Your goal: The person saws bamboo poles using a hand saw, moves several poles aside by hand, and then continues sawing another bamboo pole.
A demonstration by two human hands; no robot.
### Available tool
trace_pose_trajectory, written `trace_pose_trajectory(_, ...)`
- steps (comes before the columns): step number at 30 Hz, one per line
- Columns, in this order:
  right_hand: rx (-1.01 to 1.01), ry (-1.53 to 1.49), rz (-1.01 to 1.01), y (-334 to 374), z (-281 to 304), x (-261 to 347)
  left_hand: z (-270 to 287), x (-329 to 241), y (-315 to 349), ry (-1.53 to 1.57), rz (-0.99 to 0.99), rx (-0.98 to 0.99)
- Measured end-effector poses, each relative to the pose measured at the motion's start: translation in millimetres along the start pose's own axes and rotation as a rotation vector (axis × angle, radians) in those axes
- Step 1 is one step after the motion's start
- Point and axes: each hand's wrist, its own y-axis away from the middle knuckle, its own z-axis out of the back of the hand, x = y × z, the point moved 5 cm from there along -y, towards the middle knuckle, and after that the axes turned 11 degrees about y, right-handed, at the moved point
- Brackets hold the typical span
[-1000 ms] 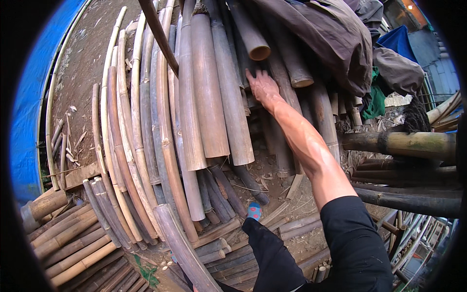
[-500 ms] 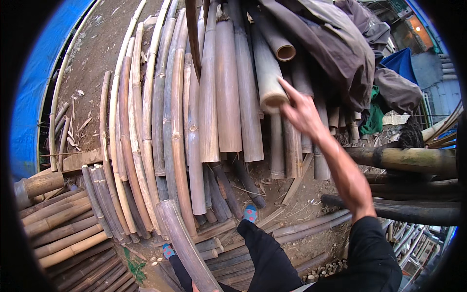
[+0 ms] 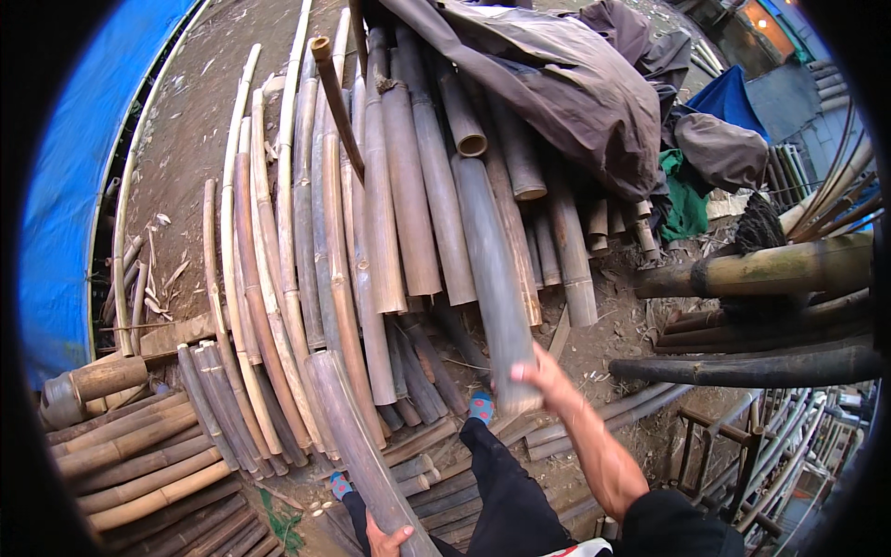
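Observation:
My right hand (image 3: 554, 382) is closed on the near end of a thick grey bamboo pole (image 3: 494, 269), its thumb on top. This pole is smeared by motion and runs back into the pile under the tarp. At the lower edge, my left hand (image 3: 387, 537) is wrapped round the near part of another wide, brownish bamboo piece (image 3: 360, 434). That piece slants away to the far left, across the ends of the long bamboo poles (image 3: 334, 251). Its lowest part is cut off by the edge of the view.
A brown tarp (image 3: 566, 74) covers part of the bamboo pile. Short bamboo lengths (image 3: 139, 436) are stacked at the left, near a blue sheet (image 3: 83, 176). One upright stick (image 3: 336, 102) stands among the poles. Thick horizontal bamboo (image 3: 789, 269) lies at the right.
My right hand, open at the pole's end before, now grips it and has drawn it out toward me. My left hand shows more, still on its bamboo piece. The view has shifted slightly.

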Motion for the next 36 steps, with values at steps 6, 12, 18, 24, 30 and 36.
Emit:
trace_pose_trajectory(6, -0.325, 0.59, -0.02, 136, -4, -79, 24, 13, -22, -0.024, -0.086, 0.039)
trace_pose_trajectory(12, -0.445, 0.729, -0.216, 239, 34, -100, 125, -85, 18, -0.612, -0.178, -0.273)
trace_pose_trajectory(18, -0.182, 1.224, -0.074, 242, 59, -110, 290, -63, 118, -0.742, 0.099, -0.811)
trace_pose_trajectory(24, 0.087, 1.414, 0.08, 173, 68, -82, 327, 83, 214, -0.415, 0.344, -1.019)
trace_pose_trajectory(30, 0.282, 1.564, 0.16, 85, -25, -61, 377, 201, 289, -0.128, 0.719, -1.097)
trace_pose_trajectory(36, 0.485, 1.778, 0.317, 15, -202, -38, 428, 318, 308, 0.153, 0.78, -1.0)
